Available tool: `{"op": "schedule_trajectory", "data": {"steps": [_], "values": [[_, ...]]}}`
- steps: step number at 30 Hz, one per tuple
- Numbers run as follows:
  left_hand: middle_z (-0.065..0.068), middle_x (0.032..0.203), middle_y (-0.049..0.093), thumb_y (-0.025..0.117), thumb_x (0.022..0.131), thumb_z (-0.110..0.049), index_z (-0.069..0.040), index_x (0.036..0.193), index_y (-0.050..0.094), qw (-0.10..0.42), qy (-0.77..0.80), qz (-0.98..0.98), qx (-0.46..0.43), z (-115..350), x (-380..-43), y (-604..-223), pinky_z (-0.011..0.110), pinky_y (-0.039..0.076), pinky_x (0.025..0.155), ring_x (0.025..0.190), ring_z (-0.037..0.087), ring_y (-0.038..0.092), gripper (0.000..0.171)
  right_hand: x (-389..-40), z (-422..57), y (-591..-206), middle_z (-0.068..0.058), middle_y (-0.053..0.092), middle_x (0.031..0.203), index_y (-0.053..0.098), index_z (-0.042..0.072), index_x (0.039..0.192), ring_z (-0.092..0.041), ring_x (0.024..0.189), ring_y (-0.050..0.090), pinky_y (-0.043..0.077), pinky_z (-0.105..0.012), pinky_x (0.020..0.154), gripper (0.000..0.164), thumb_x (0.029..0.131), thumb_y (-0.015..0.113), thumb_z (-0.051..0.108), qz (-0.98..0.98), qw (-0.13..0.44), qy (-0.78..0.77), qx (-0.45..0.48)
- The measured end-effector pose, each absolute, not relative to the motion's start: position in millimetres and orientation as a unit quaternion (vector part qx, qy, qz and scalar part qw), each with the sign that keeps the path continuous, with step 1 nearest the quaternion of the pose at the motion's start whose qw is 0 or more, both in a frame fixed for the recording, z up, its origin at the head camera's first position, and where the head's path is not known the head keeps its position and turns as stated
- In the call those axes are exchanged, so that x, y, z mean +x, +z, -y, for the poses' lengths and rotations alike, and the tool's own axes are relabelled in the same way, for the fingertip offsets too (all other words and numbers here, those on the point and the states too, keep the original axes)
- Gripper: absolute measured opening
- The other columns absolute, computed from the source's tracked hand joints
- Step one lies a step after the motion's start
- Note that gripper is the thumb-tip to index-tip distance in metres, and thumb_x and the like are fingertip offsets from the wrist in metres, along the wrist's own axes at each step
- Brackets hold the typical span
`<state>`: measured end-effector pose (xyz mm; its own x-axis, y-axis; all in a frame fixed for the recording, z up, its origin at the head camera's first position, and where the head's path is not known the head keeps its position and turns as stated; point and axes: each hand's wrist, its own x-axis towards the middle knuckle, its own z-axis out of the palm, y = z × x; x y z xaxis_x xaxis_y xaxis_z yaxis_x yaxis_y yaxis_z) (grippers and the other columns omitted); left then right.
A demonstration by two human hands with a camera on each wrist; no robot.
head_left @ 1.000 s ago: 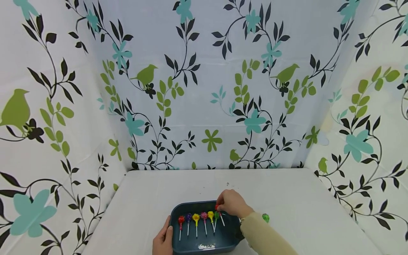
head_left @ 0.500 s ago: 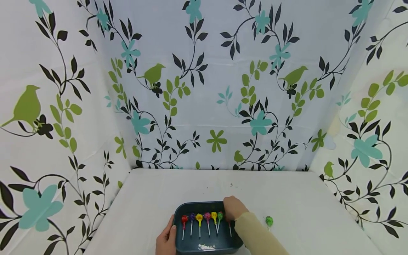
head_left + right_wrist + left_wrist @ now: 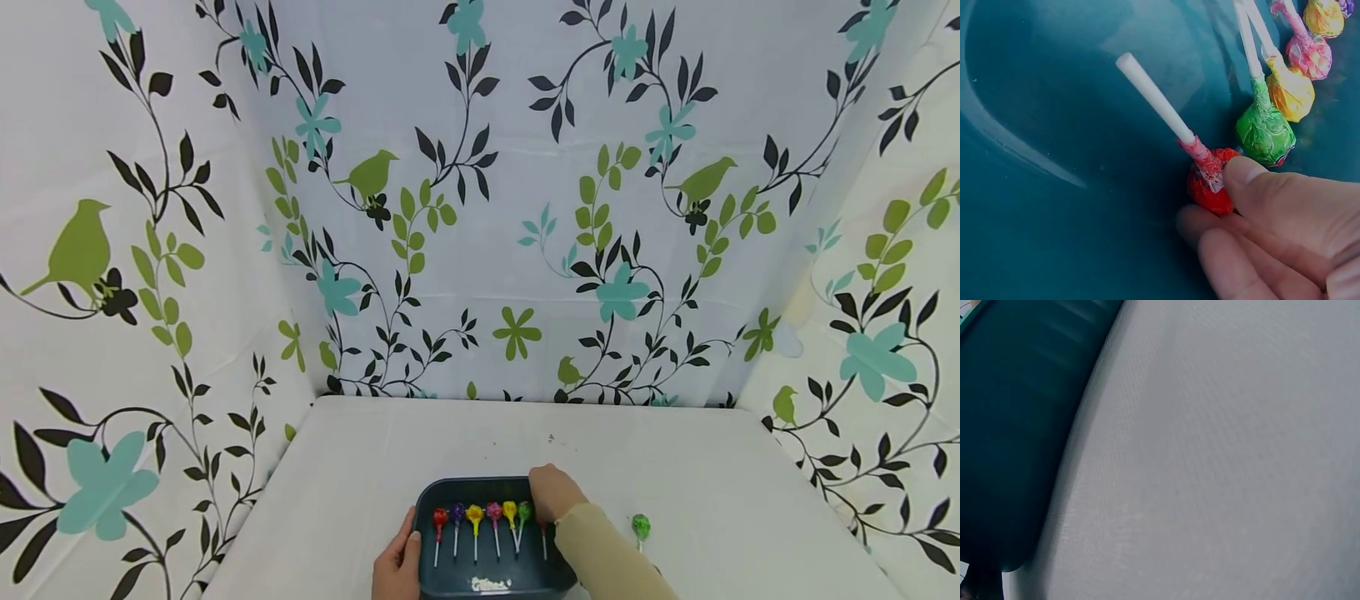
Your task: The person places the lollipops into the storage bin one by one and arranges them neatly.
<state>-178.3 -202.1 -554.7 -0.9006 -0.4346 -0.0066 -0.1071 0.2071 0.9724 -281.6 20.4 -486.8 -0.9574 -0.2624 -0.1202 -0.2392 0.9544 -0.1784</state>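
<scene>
A dark teal tray (image 3: pixel 450 577) holds a row of wrapped lollipops. My left hand (image 3: pixel 397 565) grips its left rim, thumb at the edge. At the tray's right end, my right hand (image 3: pixel 554 493) pinches the head of a red lollipop (image 3: pixel 1202 190) between thumb and fingers, the white stick pointing toward me. Beside it lie a green lollipop (image 3: pixel 1266 132) and a yellow one (image 3: pixel 1291 95). Further left come a pink lollipop (image 3: pixel 493 511), another yellow one (image 3: pixel 475 515), a purple one (image 3: pixel 457 512) and a second red one (image 3: pixel 440 518).
On the white table (image 3: pixel 720 483), right of the tray, lies another green lollipop (image 3: pixel 641 526). A patterned curtain (image 3: pixel 450 208) rises at the back and along both sides. The left wrist view mostly shows the tray's outer wall (image 3: pixel 1016 456) and white cloth.
My right hand has lowered the red lollipop at the right end of the row, and its stick has swung straighter. The head view has shifted slightly; my left hand keeps its grip.
</scene>
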Motion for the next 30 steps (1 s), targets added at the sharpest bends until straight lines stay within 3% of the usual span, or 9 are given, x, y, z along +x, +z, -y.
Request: {"op": "schedule_trajectory", "data": {"steps": [12, 20, 30], "values": [[0.021, 0.143, 0.057, 0.052, 0.105, -0.012, -0.002, 0.142, 0.058, 0.135, -0.595, 0.772, 0.179, 203.0, -177.9, -555.0, 0.051, 0.046, 0.109, 0.135, 0.04, 0.054, 0.04, -282.6, -21.1, -484.5, -0.008, 0.072, 0.08, 0.072, 0.001, 0.089, -0.017, 0.063, 0.053, 0.062, -0.035, 0.072, 0.016, 0.078, 0.083, -0.001, -0.986, 0.06, -0.066, -0.138], [0.022, 0.142, 0.057, 0.051, 0.105, -0.012, -0.001, 0.143, 0.058, 0.138, -0.594, 0.773, 0.176, 203.0, -177.1, -554.5, 0.051, 0.048, 0.107, 0.134, 0.04, 0.055, 0.04, -288.1, -21.9, -485.3, -0.008, 0.069, 0.078, 0.072, 0.001, 0.092, -0.018, 0.064, 0.055, 0.064, -0.036, 0.078, 0.011, 0.084, 0.079, 0.002, -0.985, 0.101, -0.078, -0.114], [0.021, 0.142, 0.057, 0.052, 0.105, -0.012, -0.002, 0.142, 0.058, 0.139, -0.598, 0.768, 0.181, 202.2, -177.6, -556.5, 0.049, 0.049, 0.106, 0.134, 0.039, 0.055, 0.039, -290.8, -28.3, -486.1, -0.005, 0.064, 0.07, 0.071, 0.002, 0.085, -0.018, 0.062, 0.054, 0.06, -0.032, 0.067, 0.014, 0.08, 0.083, 0.002, -0.983, 0.099, -0.101, -0.12]]}}
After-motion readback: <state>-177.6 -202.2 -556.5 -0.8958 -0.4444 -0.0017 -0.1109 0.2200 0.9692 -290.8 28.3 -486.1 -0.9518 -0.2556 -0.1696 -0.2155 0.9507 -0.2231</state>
